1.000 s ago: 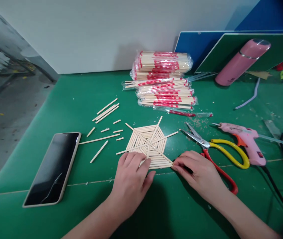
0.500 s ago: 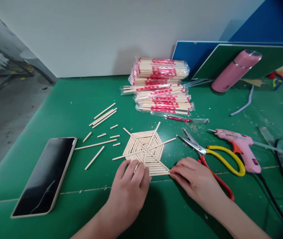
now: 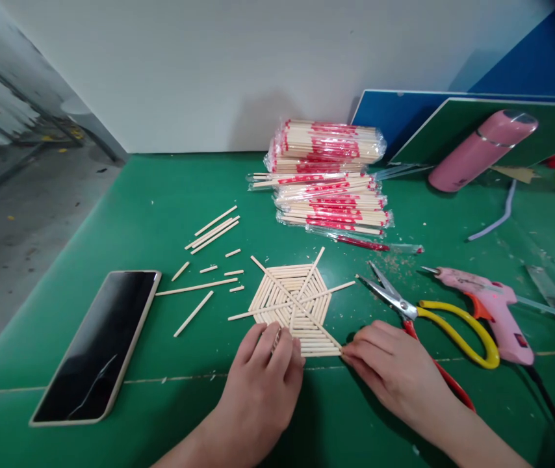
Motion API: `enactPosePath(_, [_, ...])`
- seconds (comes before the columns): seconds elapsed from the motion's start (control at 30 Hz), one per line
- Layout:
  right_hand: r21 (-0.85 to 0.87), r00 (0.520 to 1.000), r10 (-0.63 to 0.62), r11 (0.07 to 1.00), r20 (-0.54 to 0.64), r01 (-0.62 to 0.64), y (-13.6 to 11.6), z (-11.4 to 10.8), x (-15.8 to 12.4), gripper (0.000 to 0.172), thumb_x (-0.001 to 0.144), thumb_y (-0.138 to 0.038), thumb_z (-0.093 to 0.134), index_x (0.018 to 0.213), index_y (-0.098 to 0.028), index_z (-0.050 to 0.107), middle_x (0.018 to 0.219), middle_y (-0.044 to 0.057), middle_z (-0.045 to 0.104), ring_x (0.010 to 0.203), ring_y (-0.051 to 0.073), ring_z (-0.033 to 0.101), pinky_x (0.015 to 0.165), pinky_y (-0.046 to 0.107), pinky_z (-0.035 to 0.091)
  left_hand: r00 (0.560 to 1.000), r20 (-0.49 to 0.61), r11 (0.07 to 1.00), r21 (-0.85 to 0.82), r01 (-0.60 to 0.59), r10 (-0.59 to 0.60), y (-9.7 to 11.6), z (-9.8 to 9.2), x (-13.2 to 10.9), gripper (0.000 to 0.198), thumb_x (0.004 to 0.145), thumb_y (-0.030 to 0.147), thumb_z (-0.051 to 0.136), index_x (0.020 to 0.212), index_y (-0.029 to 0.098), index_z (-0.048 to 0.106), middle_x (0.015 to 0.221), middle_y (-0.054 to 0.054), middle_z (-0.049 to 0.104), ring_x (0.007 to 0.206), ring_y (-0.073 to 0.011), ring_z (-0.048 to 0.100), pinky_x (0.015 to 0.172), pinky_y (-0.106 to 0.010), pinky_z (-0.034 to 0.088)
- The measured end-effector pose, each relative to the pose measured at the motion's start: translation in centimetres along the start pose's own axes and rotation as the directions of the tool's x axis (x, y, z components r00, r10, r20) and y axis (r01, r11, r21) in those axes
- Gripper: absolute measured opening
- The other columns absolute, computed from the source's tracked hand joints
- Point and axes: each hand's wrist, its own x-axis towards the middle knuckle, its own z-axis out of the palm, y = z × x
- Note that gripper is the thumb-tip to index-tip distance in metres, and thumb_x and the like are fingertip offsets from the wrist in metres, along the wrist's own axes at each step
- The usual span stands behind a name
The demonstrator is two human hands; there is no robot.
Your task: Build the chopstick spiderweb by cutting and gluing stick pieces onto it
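Observation:
A flat hexagon of glued wooden sticks (image 3: 293,298), with three long sticks crossing it like spokes, lies on the green table (image 3: 126,221). My left hand (image 3: 262,377) rests at its near edge, fingers curled and pressing down on the sticks. My right hand (image 3: 394,370) is at the near right corner, fingertips pinched against the end of the lowest sticks.
Loose cut sticks (image 3: 209,253) lie left of the hexagon. A phone (image 3: 97,344) lies at the near left. Yellow and red scissors (image 3: 433,318) and a pink glue gun (image 3: 487,302) lie to the right. Wrapped chopstick bundles (image 3: 329,175) are stacked behind, a pink flask (image 3: 482,151) beyond.
Both hands stay on the hexagon's near edge. My left fingers have curled in slightly. The view has shifted a little as my head moved.

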Motion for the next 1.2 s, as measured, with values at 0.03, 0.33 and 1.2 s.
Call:
enactPosePath(0.03, [-0.002, 1.000, 0.003, 1.000, -0.004, -0.003, 0.0, 0.0, 0.0, 0.024, 0.087, -0.019, 0.041, 0.080, -0.018, 0.063, 0.072, 0.004, 0.060, 0.067, 0.014, 0.051, 0.060, 0.027, 0.039, 1.000, 0.012, 1.000, 0.002, -0.006, 0.006, 0.0, 0.0, 0.0, 0.017, 0.081, 0.016, 0.047, 0.089, 0.013, 0.061, 0.091, -0.008, 0.061, 0.091, -0.0242, 0.054, 0.086, -0.043, 0.040])
enactPosePath(0.33, [0.061, 0.995, 0.071, 0.996, -0.064, -0.067, 0.1, -0.1, -0.8, 0.014, 0.083, -0.021, 0.049, 0.089, -0.020, 0.062, 0.079, 0.003, 0.061, 0.073, 0.014, 0.053, 0.064, 0.027, 0.041, 0.992, 0.113, 0.996, 0.059, -0.061, 0.054, 0.0, -0.5, 0.5, 0.016, 0.076, 0.015, 0.055, 0.090, 0.012, 0.062, 0.090, -0.011, 0.062, 0.089, -0.0266, 0.055, 0.081, -0.044, 0.042])
enactPosePath(1.2, [-0.105, 0.999, -0.027, 0.994, 0.030, 0.030, -0.2, -0.3, -0.1, 0.020, 0.085, -0.017, 0.043, 0.078, -0.019, 0.062, 0.068, 0.003, 0.056, 0.065, 0.014, 0.045, 0.058, 0.026, 0.034, 0.993, 0.100, 0.996, 0.058, -0.068, 0.062, 0.2, -0.4, 0.4, 0.017, 0.078, 0.013, 0.049, 0.089, 0.009, 0.062, 0.090, -0.014, 0.062, 0.089, -0.0272, 0.056, 0.080, -0.044, 0.043])
